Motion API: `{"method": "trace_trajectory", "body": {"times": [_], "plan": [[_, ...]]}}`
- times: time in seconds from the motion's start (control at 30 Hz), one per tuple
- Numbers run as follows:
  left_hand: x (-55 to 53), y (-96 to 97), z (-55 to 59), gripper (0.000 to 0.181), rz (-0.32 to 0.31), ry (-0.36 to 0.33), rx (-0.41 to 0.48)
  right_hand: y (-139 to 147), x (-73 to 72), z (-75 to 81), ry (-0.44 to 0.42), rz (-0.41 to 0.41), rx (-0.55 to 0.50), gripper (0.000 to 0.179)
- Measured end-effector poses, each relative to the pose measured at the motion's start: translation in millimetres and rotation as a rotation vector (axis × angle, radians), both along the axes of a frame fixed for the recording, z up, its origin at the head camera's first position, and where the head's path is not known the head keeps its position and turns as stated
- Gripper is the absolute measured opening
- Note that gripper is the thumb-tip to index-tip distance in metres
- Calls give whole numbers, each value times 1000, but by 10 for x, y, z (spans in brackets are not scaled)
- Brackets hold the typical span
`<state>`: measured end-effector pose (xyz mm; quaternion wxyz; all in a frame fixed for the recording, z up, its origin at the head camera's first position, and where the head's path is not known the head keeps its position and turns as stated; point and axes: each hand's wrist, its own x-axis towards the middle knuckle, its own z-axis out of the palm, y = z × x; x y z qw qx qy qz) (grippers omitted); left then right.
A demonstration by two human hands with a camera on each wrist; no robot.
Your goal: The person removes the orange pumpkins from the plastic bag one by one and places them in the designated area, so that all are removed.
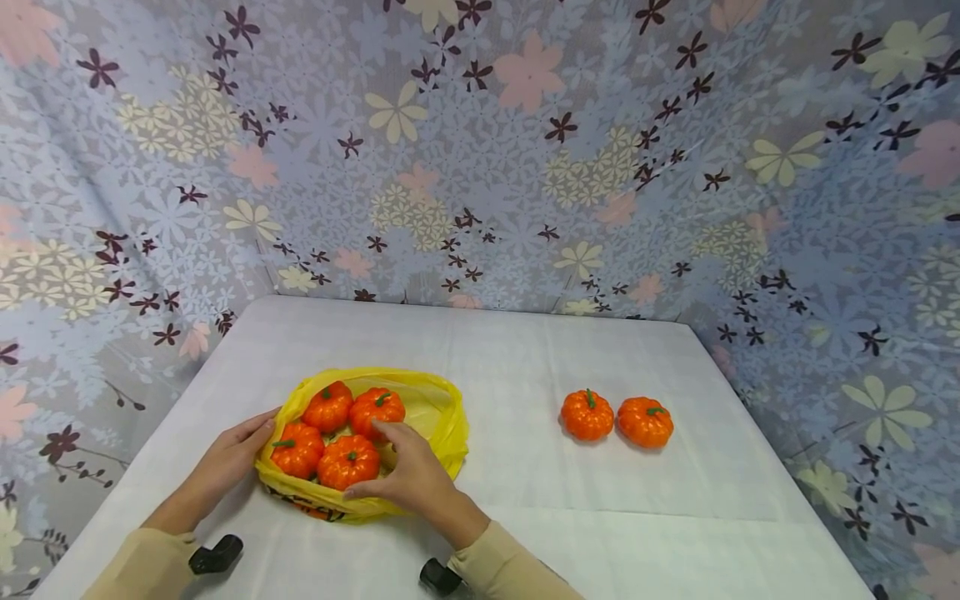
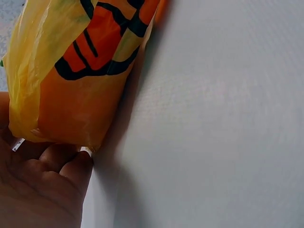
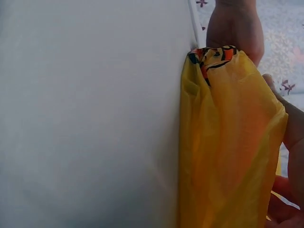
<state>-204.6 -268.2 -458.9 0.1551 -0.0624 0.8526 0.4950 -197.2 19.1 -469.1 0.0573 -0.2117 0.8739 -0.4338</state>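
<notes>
A yellow plastic bag (image 1: 450, 417) with a black-and-orange print lies on the table, its mouth spread wide. Inside it sit several small orange pumpkins (image 1: 348, 462) with green stems. My left hand (image 1: 236, 454) holds the bag's left side, thumb at the rim; in the left wrist view its fingers (image 2: 71, 166) bend against the plastic. My right hand (image 1: 416, 475) reaches over the bag's right front rim, thumb and index finger spread apart. Its index fingertip is right at the back right pumpkin (image 1: 377, 408), and the thumb lies beside the front one. Its other fingers are partly hidden by the bag.
Two more pumpkins, a left one (image 1: 587, 415) and a right one (image 1: 645, 422), stand side by side on the white-covered table (image 1: 525, 533), right of the bag. A flowered cloth (image 1: 480, 167) hangs behind and along the sides.
</notes>
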Motion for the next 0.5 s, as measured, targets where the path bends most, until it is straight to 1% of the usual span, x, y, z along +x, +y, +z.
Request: {"method": "trace_trajectory", "body": {"times": [0.17, 0.27, 0.4, 0.5], "plan": [[4, 2, -1, 75, -6, 14, 4, -11, -12, -22, 45, 28, 62, 96], [5, 0, -4, 76, -7, 10, 3, -21, -16, -23, 73, 48, 90, 96], [9, -3, -4, 76, -4, 6, 0, -58, -15, -28, 60, 73, 92, 96], [8, -6, -7, 76, -5, 12, -1, -85, -8, -32, 41, 74, 92, 95]]}}
